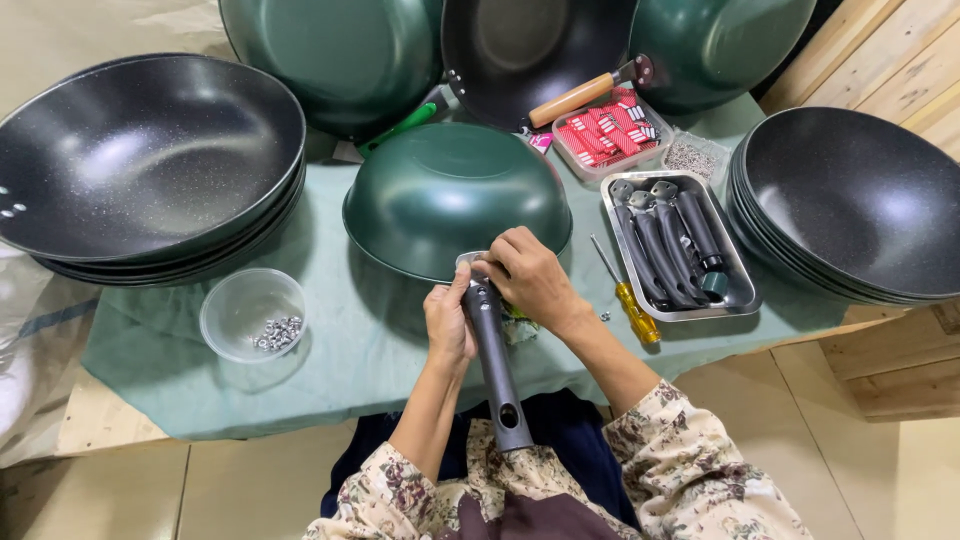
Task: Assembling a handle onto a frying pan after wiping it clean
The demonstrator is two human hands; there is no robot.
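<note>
- Stacked black woks (140, 160) at the bench's left edge
- Clear bowl of nuts (252, 312) near the front edge
- Metal tray of handles (680, 245) toward the right
- Yellow screwdriver (628, 298) beside that tray

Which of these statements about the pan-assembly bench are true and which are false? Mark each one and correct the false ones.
1. Both hands are on the grey handle at the rim of the upturned green pan. True.
2. The yellow-handled screwdriver is in the right hand. False: it lies on the green cloth beside the metal tray.
3. The clear bowl holds small metal parts. True.
4. The metal tray is empty. False: it holds several dark handles.
5. The left hand grips the handle. True.
</note>
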